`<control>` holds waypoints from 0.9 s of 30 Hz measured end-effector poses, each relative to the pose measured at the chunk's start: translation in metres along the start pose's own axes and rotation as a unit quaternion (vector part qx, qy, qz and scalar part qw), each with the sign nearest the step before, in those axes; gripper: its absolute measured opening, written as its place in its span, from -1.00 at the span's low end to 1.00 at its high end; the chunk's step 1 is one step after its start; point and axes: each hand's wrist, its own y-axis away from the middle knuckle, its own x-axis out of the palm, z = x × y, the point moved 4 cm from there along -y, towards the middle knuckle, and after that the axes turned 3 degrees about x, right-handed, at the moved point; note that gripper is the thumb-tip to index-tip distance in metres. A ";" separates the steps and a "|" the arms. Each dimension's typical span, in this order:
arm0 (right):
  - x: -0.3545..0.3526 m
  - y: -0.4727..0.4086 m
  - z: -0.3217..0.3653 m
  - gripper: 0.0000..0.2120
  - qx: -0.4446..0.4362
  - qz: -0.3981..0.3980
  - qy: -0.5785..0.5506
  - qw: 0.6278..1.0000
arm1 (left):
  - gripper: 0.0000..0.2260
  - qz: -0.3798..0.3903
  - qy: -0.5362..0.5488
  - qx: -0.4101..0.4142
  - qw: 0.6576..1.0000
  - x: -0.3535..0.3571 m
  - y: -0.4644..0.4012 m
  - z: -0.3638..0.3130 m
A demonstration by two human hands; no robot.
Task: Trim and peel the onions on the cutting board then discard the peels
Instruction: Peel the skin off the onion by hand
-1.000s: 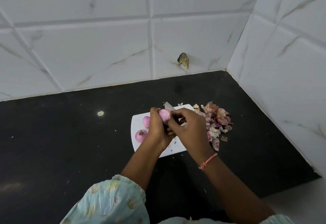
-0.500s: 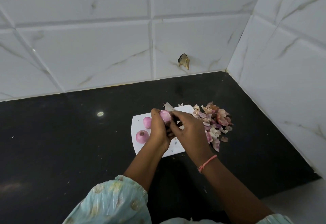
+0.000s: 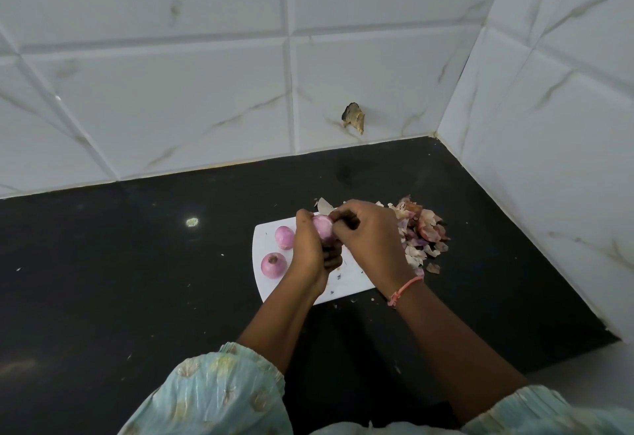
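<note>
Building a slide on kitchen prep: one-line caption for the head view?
Left hand holds an onion over the cutting board while the right hand peels it beside a peel pile.

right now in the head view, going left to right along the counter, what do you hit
pale spot → lower onion → left hand → held onion → right hand → peel pile

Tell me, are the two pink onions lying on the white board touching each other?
Apart. The head view shows bare white board between the farther onion and the nearer onion.
</note>
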 end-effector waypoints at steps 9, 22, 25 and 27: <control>0.006 0.013 -0.005 -0.80 -0.033 0.011 -0.074 0.997 | -0.55 0.038 -0.020 -0.006 0.999 -0.005 -0.011 -0.006; 0.013 0.016 -0.005 -0.85 -0.018 -0.027 -0.079 0.996 | -0.61 0.013 0.010 -0.001 1.000 -0.008 -0.014 0.005; 0.012 0.011 -0.006 -0.83 0.033 -0.003 -0.089 0.995 | -0.65 0.001 0.024 0.020 1.000 -0.006 -0.010 0.006; 0.010 0.007 -0.007 -0.86 0.047 0.010 -0.082 0.995 | -0.68 -0.008 0.022 0.023 0.999 -0.006 -0.010 0.010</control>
